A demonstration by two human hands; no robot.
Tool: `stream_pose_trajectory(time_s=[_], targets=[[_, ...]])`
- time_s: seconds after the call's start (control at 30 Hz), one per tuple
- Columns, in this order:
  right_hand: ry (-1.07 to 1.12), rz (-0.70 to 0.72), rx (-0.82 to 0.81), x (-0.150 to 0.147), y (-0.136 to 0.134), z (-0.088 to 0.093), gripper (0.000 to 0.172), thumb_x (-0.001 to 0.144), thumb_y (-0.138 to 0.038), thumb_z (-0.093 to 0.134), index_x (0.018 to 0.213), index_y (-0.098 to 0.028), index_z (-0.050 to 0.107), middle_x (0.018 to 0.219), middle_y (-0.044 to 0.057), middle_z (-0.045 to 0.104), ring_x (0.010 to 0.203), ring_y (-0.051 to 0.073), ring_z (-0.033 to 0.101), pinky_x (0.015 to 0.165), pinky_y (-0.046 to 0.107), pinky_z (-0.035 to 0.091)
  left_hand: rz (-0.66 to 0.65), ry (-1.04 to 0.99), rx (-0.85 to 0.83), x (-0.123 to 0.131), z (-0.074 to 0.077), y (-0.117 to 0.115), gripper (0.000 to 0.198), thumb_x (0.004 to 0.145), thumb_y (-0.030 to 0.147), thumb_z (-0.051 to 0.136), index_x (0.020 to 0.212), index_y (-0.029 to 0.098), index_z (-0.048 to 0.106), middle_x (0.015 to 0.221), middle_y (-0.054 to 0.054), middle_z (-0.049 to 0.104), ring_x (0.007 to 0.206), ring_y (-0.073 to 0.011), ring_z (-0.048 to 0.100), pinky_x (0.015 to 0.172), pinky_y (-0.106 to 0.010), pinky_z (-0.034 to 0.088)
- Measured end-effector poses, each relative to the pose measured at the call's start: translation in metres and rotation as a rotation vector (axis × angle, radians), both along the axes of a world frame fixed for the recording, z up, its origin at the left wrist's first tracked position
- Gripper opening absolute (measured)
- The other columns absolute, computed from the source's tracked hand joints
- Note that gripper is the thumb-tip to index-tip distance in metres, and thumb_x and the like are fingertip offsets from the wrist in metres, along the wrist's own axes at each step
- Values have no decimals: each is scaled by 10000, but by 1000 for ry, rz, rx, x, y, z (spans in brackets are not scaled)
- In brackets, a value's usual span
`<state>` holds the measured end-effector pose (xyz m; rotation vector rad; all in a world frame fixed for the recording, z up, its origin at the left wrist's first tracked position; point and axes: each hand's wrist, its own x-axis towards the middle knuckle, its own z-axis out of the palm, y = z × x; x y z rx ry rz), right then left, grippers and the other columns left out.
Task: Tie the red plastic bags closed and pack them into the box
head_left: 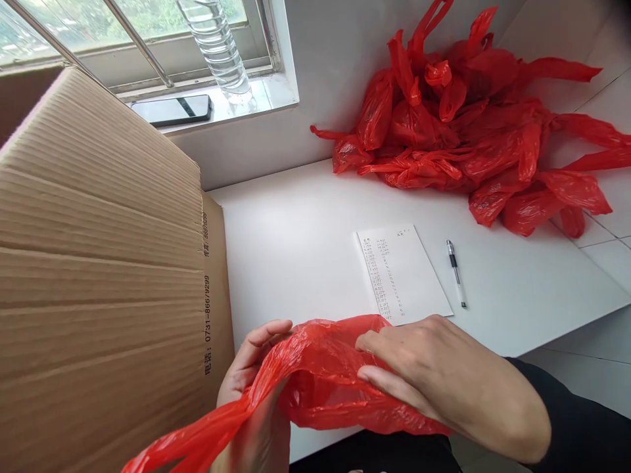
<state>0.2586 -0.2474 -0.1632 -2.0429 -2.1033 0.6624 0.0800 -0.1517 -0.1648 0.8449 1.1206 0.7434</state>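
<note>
A red plastic bag (pixel 325 374) is spread between both hands above the near edge of the white table (pixel 296 243). My left hand (pixel 256 368) is at the bag's left side, its fingers curled around the plastic and partly hidden by it. One twisted handle of the bag hangs over the left wrist toward the lower left. From the right, my right hand (pixel 419 361) grips the bag's other side, thumb and fingers bent on the plastic. A sheet of paper with handwritten columns (pixel 404 272) lies just beyond the bag, with a pen (pixel 456 274) to its right.
A large open cardboard box (pixel 108 263) fills the left side. Many knotted red bags (pixel 458 125) are heaped at the back right against the wall. On the window sill (pixel 266 92) are a phone (pixel 172 109) and a clear plastic bottle (pixel 217 49).
</note>
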Motion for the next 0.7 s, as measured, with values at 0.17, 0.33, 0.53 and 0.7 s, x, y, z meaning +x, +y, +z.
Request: stream_pose_trajectory(time_s=[0.17, 0.33, 0.53, 0.7], targets=[[61, -37, -63, -2, 4, 0, 294, 930, -518, 633, 940, -224, 644, 675, -38, 676, 546, 192, 631, 525, 320, 342, -17, 10, 0, -4, -7, 2, 363, 639, 414, 892, 892, 215, 724, 875, -72, 745, 764, -245, 712, 697, -341, 587], [173, -4, -21, -1, 5, -2, 268, 943, -486, 622, 884, -225, 633, 692, -53, 668, 560, 148, 600, 529, 307, 316, -27, 59, 33, -6, -14, 6, 316, 645, 380, 889, 836, 208, 704, 803, -45, 719, 655, -188, 667, 596, -273, 552], [279, -88, 121, 8, 5, 5, 167, 1003, -232, 504, 853, -231, 576, 676, -86, 622, 545, 97, 532, 569, 287, 336, -21, 112, 109, -10, -15, 6, 331, 659, 398, 886, 834, 222, 666, 749, 3, 654, 567, -114, 581, 517, -196, 486], [333, -278, 343, 16, 7, 22, 118, 1020, -254, 516, 921, -221, 572, 626, -80, 558, 496, 85, 480, 535, 254, 372, 5, 158, 173, -10, -16, 3, 332, 667, 420, 874, 715, 208, 623, 671, 30, 553, 518, -86, 483, 477, -180, 430]])
